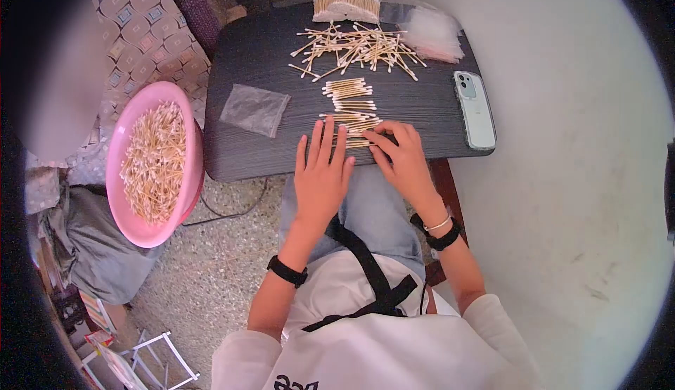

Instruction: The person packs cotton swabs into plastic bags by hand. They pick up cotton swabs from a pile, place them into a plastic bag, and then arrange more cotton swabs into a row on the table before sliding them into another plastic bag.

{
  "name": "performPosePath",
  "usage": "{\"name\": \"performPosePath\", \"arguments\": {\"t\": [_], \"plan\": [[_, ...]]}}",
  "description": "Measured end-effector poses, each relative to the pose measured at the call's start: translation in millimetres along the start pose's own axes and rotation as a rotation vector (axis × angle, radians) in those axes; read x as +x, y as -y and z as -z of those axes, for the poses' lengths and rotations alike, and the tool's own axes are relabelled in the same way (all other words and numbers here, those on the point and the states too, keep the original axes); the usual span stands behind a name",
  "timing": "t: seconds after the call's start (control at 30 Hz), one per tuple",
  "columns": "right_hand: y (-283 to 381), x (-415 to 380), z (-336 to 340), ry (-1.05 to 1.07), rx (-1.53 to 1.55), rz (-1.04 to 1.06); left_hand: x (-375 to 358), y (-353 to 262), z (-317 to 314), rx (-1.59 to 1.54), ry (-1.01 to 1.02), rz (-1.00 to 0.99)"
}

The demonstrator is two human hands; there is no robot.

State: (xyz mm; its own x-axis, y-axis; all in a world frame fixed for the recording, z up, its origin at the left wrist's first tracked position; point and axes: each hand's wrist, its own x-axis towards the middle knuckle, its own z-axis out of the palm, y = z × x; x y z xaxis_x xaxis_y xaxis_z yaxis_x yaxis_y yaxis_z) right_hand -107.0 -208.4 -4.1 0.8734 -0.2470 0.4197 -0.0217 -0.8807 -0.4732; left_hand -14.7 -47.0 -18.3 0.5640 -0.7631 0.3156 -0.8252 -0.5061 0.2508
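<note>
Speckled grey flooring [204,263] and a pale, bare wall [562,144] surround a low black table with a streaked, grain-like top and rounded corners [422,109]. Down its middle, toward the person, runs a row of slim, straw-coloured cotton swabs with white tips at both ends [349,93], lying side by side, mostly crosswise, a few slightly askew. Behind them spreads a loose heap of similar swabs [358,49], crossing at all angles, and near the far edge sit packed swab bundles, their white ends gathered close [346,4].

The left hand [322,165] is open, palm down, fingers spread at the near swabs' left ends. The right hand [401,154] curls its fingers at their right ends; whether it pinches one I cannot tell.

Left of the row lies a flat, clear plastic bag [254,111]; at the right edge, a pale-backed phone [478,119]. Beside the table, a pink oval plastic basin [118,179] holds many more jumbled swabs [153,165].
</note>
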Motion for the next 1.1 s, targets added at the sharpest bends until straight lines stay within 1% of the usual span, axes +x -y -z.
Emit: {"name": "performPosePath", "arguments": {"t": [0.23, 0.53, 0.83, 0.93, 1.03, 1.1], "plan": [[1.5, 0.4, -0.3, -0.01, -0.056, -0.019, 1.7, -7.3, -8.3, -0.012, -0.029, 0.075], [1.3, -6.0, -2.5, -0.055, -0.057, -0.005, -6.8, -8.7, -3.3, 0.006, 0.031, 0.035], [2.6, -7.9, -3.6, -0.05, -0.11, -0.006, -13.0, -9.8, -4.7, -0.028, -0.012, 0.01], [3.6, -7.5, -5.1, -0.068, -0.115, 0.007, -13.1, -10.2, -5.4, -0.045, 0.019, 0.016], [3.4, -7.8, -5.3, -0.07, -0.099, 0.014, -11.9, -8.9, -2.7, -0.076, -0.01, 0.003], [2.7, -7.3, -4.2, -0.075, -0.067, -0.003, -12.2, -2.4, -6.2, -0.175, -0.11, 0.009]]}}
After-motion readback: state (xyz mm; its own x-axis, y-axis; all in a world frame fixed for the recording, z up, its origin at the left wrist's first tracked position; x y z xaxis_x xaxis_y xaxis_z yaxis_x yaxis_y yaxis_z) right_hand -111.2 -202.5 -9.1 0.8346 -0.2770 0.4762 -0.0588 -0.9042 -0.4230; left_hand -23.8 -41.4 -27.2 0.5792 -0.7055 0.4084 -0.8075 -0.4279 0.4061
